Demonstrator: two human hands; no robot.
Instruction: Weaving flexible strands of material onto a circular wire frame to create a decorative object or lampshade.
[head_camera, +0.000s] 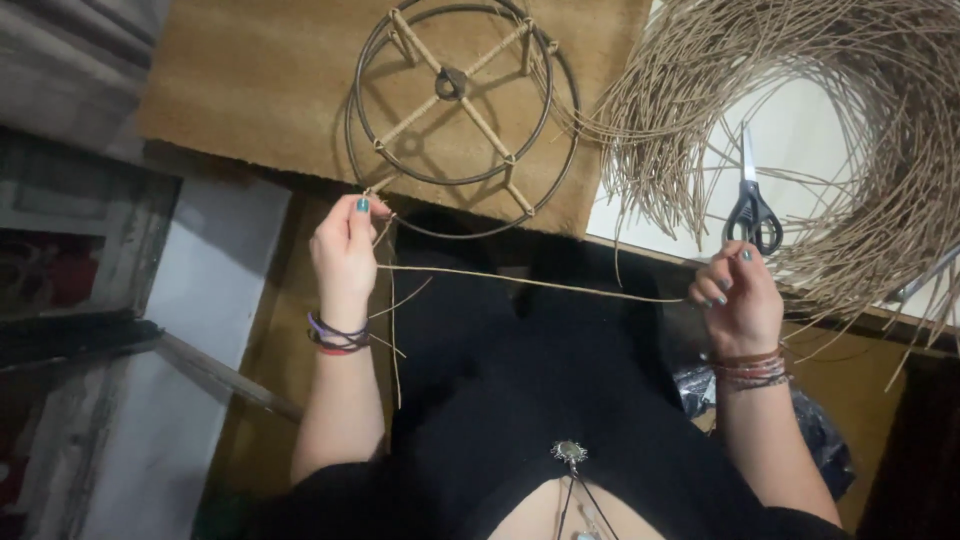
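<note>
A round metal wire frame (462, 110) with cane-wrapped cross spokes lies on a brown mat (260, 80). My left hand (345, 255) pinches the near rim of the frame where a thin cane strand (530, 282) is attached. The strand runs taut to the right into my right hand (738, 300), which grips its other end with closed fingers. Both wrists wear several bracelets.
A big loose coil of cane strands (850, 150) lies at the right on a white surface. Black-handled scissors (752, 205) rest inside the coil, just above my right hand. A wooden picture frame (90, 230) stands at the left. My black clothing fills the lower middle.
</note>
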